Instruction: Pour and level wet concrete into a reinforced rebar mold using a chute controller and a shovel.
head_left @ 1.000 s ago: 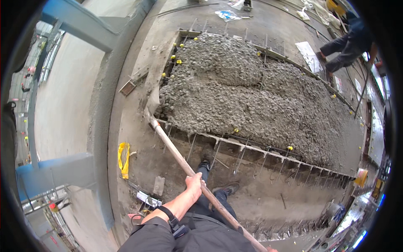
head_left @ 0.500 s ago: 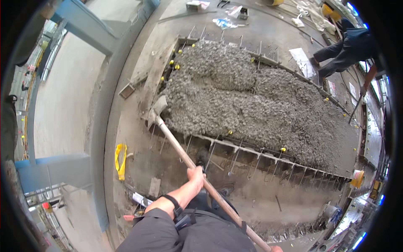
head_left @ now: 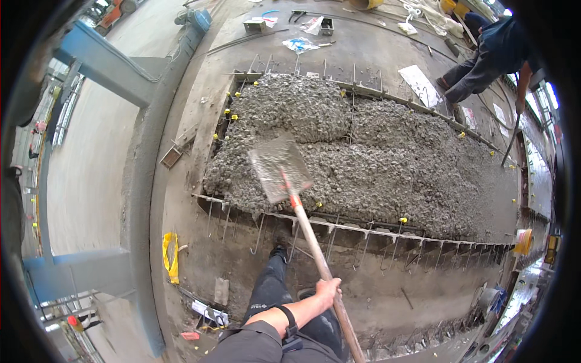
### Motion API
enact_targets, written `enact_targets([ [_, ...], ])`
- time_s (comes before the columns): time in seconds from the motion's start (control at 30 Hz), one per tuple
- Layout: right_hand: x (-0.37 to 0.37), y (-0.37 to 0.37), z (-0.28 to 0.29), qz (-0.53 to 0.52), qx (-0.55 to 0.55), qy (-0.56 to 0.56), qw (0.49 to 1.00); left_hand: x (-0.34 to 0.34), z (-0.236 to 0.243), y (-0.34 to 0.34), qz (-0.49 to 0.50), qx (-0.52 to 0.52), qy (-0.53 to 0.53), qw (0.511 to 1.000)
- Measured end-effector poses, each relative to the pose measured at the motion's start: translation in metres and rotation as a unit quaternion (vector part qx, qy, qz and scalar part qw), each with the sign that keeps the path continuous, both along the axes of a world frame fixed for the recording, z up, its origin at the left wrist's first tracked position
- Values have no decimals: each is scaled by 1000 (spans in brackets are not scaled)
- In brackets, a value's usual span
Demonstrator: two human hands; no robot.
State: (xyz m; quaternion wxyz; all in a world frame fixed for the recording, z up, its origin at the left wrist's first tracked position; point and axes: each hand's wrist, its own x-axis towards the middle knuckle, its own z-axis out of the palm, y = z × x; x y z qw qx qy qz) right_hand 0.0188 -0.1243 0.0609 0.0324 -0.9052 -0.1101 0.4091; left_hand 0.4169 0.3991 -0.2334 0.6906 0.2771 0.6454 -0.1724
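Observation:
My left hand (head_left: 328,291) is wrapped round the wooden handle of a shovel (head_left: 316,245), partway down its length. The square grey blade (head_left: 272,160) is smeared with wet concrete and hangs over the left part of the concrete bed, slightly blurred. Orange-red marks show where handle and blade join. Lumpy grey concrete (head_left: 387,151) fills a low rectangular formwork (head_left: 339,225) with bars sticking out along its sides. The handle's lower end runs out of the picture, and my right hand is not visible.
At the upper right a co-worker (head_left: 493,57) stands beside the formwork, holding a long rod (head_left: 511,139). A blue-grey steel frame (head_left: 145,151) runs along the left. A yellow bag (head_left: 170,257) lies on the floor; a yellow bucket (head_left: 523,241) stands at the right corner.
The shovel blade has swung from the formwork's left edge to over the concrete, turning its broad face into sight. My left hand has moved right and down; my right hand has left the picture.

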Motion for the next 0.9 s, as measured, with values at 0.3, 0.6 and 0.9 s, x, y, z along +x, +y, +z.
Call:
enact_targets([
  [0.3,243,353,-47,-189,-103,232,949,129,-86,208,-54,113,-37,991],
  [0.6,223,417,-74,-303,-129,229,916,99,-96,229,-86,113,6,990],
  [0.9,195,391,-140,-281,-30,146,948,142,-36,274,19,-29,-170,985],
])
